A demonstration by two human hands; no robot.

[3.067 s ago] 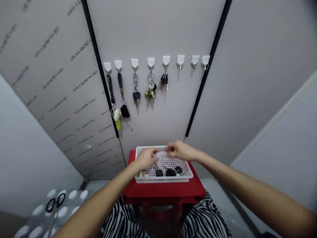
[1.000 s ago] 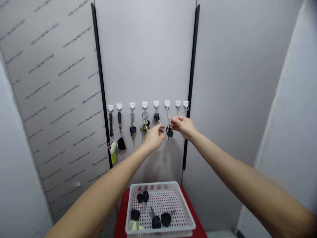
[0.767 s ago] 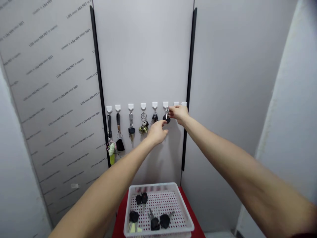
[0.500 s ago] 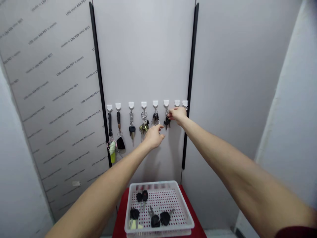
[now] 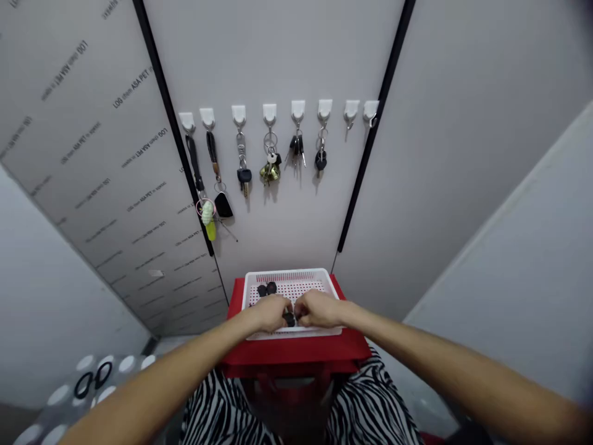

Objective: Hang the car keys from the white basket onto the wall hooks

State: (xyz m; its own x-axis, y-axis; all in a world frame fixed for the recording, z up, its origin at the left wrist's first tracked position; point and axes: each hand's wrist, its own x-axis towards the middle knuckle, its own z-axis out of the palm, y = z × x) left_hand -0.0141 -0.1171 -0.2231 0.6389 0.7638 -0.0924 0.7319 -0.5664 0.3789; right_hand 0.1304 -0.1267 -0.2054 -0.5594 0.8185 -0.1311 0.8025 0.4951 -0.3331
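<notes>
Both hands are down in the white perforated basket (image 5: 291, 275), close together at its near side. My left hand (image 5: 272, 311) is closed, its fingertips on a black-headed key (image 5: 290, 319). Just to the right, my right hand (image 5: 319, 308) is curled with finger and thumb together; a dark bit shows at its fingertips, mostly hidden. Two more black-headed keys (image 5: 267, 288) lie at the basket's far left. The left hand and forearm cover other contents of the basket.
A row of white hooks (image 5: 269, 113) runs along the wall panel. Several carry key sets, among them a ring with brass keys (image 5: 270, 172) and a black-headed set (image 5: 320, 159); the two right-hand hooks hold nothing. The basket stands on a red stool (image 5: 296, 352). Black-handled scissors (image 5: 92, 379) lie lower left.
Both hands have come down from the hooks into the basket. The key set on the sixth hook now hangs free of my right hand. My view has tilted downward.
</notes>
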